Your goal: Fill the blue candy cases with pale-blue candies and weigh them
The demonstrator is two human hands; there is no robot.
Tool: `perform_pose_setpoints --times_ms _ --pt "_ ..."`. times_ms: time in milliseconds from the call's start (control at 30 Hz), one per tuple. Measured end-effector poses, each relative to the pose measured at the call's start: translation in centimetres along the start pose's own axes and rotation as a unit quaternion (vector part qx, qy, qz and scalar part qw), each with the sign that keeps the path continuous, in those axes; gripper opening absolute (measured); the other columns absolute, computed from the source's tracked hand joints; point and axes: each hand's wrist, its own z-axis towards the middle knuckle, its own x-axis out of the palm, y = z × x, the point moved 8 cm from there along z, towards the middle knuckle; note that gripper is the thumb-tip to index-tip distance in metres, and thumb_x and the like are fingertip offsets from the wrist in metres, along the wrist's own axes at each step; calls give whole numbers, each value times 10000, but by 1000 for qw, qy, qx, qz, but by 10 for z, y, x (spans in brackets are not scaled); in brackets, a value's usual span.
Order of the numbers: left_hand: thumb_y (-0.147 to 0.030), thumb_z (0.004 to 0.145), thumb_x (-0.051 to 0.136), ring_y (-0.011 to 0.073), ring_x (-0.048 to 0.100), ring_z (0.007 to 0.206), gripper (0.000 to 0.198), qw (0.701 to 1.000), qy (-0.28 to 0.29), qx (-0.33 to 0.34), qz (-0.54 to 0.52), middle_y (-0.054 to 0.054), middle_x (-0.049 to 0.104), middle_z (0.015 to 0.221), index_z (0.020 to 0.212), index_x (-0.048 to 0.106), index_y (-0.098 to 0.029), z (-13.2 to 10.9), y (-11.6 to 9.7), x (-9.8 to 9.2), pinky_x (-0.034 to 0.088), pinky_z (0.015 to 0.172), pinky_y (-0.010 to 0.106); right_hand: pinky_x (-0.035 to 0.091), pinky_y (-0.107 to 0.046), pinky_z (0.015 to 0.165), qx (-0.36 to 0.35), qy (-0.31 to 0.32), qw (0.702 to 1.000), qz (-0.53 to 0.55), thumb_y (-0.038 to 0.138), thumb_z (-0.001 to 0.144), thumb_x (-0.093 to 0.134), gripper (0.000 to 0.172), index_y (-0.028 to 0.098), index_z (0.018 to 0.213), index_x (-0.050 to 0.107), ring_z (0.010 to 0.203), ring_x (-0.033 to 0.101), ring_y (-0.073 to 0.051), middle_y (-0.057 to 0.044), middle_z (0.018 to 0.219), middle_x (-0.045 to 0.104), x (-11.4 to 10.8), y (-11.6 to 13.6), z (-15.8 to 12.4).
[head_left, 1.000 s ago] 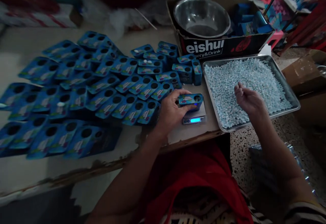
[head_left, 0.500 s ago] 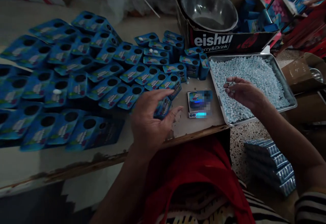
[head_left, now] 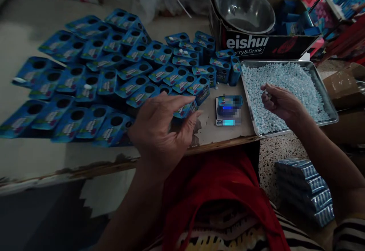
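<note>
My left hand (head_left: 161,133) is open, its thumb and forefinger spread around the near end of a blue box (head_left: 182,111) with a dark round hole in its top. Whether the fingers touch that box cannot be made out. Over the metal tray (head_left: 334,115) of pale blue and white pellets (head_left: 293,91), my right hand (head_left: 281,100) has its fingers curled together, with a few small pellets at the fingertips. Between the hands, a small scale (head_left: 220,123) with a lit display bears another blue box (head_left: 224,102); part of it is blurred out.
Many similar blue boxes (head_left: 107,80) stand in rows across the table at left, some with white pellets on top. Behind the tray, a metal bowl (head_left: 245,9) sits on a black carton (head_left: 256,47). Silvery wrapped packs (head_left: 305,190) are stacked on the floor at right.
My left hand has opened wider around the blue box, which now sits against the row. My right hand stays over the pellets, fingers more closed. The whole view has shifted slightly.
</note>
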Motion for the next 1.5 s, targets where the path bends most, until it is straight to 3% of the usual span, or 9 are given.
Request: perform_pose_setpoints --times_ms 100,200,500,667,833,1033,1200,1333,1500 --pt "-303 968 836 255 812 1104 294 1000 17 11 6 20 860 1178 1256 775 -299 2 -3 5 626 1138 465 507 -149 517 10 0 1000 13 170 929 843 85 176 918 758 613 607 -80 -6 708 693 -1 -2 -3" --pt "-338 972 844 266 794 1148 344 999 32 11 2 40 844 1226 1302 762 -288 6 -2 13 624 1110 442 551 -166 568 5 16 1000 0 43 832 823 176 163 950 774 676 644 -99 -24 767 726 2 1 -7" --pt "-291 934 896 273 779 1197 405 991 90 -54 -83 44 812 1250 1314 760 -274 5 9 37 651 1118 443 528 -190 551 -25 82 994 -70 135 872 872 160 170 988 768 619 608 -98 -23 744 736 17 10 -4" --pt "-233 928 873 275 755 1283 547 959 112 -155 -208 50 748 1331 1432 671 -292 -15 25 77 647 1172 473 508 -205 565 -37 68 994 -80 158 845 877 189 182 977 745 631 606 -99 -13 752 729 9 19 -1" --pt "-262 887 920 293 730 1316 674 945 134 -172 -244 87 707 1381 1485 610 -281 -32 28 112 659 1137 481 480 -224 570 -56 70 989 -116 261 799 944 295 188 1003 744 636 591 -96 -4 771 727 12 24 -1" --pt "-284 916 883 288 710 1333 597 950 144 -178 -214 86 692 1410 1460 636 -282 -30 33 108 633 1168 472 363 -247 536 -99 147 953 -247 378 874 876 259 193 1020 768 578 494 -88 32 695 669 60 10 8" --pt "-283 915 883 294 717 1320 581 955 148 -171 -194 87 709 1392 1447 650 -274 -27 37 104 626 1167 473 358 -271 587 -143 166 906 -362 332 913 772 219 177 1056 833 630 507 -102 35 680 630 76 3 10" --pt "-272 924 876 306 705 1345 572 962 167 -150 -158 92 720 1414 1450 652 -275 -21 31 111 601 1190 491 348 -276 589 -107 152 928 -322 392 881 798 327 179 1125 844 609 478 -101 41 668 619 65 4 11" --pt "-251 844 950 371 650 1411 725 972 205 -82 -83 142 696 1502 1494 630 -231 -5 11 138 527 1250 564 374 -263 618 -128 29 977 -169 355 702 856 324 198 981 804 648 501 -103 7 793 690 22 25 45"
